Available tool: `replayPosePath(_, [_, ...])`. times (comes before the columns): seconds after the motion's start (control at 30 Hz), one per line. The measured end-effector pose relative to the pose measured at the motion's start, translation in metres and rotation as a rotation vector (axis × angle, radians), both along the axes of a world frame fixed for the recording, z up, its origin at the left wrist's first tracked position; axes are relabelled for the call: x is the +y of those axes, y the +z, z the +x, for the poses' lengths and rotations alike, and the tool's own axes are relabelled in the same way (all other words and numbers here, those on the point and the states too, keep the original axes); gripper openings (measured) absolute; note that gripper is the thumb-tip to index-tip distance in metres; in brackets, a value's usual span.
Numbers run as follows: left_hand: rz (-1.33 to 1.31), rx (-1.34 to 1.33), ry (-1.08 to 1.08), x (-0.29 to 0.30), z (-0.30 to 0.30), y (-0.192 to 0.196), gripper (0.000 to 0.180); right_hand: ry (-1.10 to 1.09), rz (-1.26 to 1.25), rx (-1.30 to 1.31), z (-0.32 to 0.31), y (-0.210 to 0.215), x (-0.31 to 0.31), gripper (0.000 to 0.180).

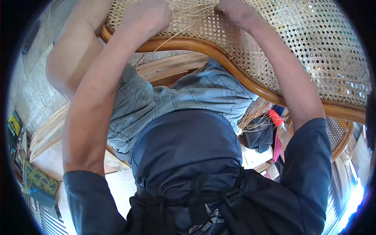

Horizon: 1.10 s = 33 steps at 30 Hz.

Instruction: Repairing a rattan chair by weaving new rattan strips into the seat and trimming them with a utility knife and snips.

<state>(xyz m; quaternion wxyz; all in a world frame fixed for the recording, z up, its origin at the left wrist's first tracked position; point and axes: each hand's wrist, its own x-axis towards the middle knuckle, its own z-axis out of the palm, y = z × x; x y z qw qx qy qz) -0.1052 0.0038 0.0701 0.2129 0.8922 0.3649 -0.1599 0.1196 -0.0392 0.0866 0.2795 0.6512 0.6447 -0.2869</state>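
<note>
A woven cane panel (309,43) in a curved brown wooden frame (192,44) lies in front of me, across the top of the view. My left hand (147,16) is closed in a fist over its left part; the fingertips are turned away, so what they hold is hidden. Thin loose cane strands (190,16) stretch over the weave between the two hands. At their right end my right hand (237,14) is closed, thumb and fingers pinched at a strand close to the weave. One strand hangs down over the frame's edge.
My bare knee (74,62) is bent beside the panel's left end. A bundle of loose fibres (256,113) and a red-handled tool (275,117) sit below the frame on the right. Another cane-and-wood piece (337,133) stands farther right. Wooden boards (172,64) show under the frame.
</note>
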Motion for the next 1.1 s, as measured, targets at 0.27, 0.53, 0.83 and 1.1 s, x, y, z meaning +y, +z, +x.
replayPosePath(0.27, [-0.031,-0.063,0.21,-0.023,-0.002,-0.003,0.028,0.254,0.072,0.329,0.047,-0.034,0.016,0.024])
replayPosePath(0.53, [0.037,-0.006,0.219,-0.006,-0.023,0.008,0.031,0.088,-0.092,0.164,0.022,-0.036,0.036,0.026])
replayPosePath(0.83, [0.033,-0.208,0.19,-0.055,-0.004,0.062,0.031,-0.157,-0.032,0.315,0.017,-0.014,0.034,0.034])
replayPosePath(1.1, [-0.075,-0.264,0.086,-0.001,0.02,0.012,0.037,-0.264,0.146,0.455,-0.014,0.027,-0.016,0.029])
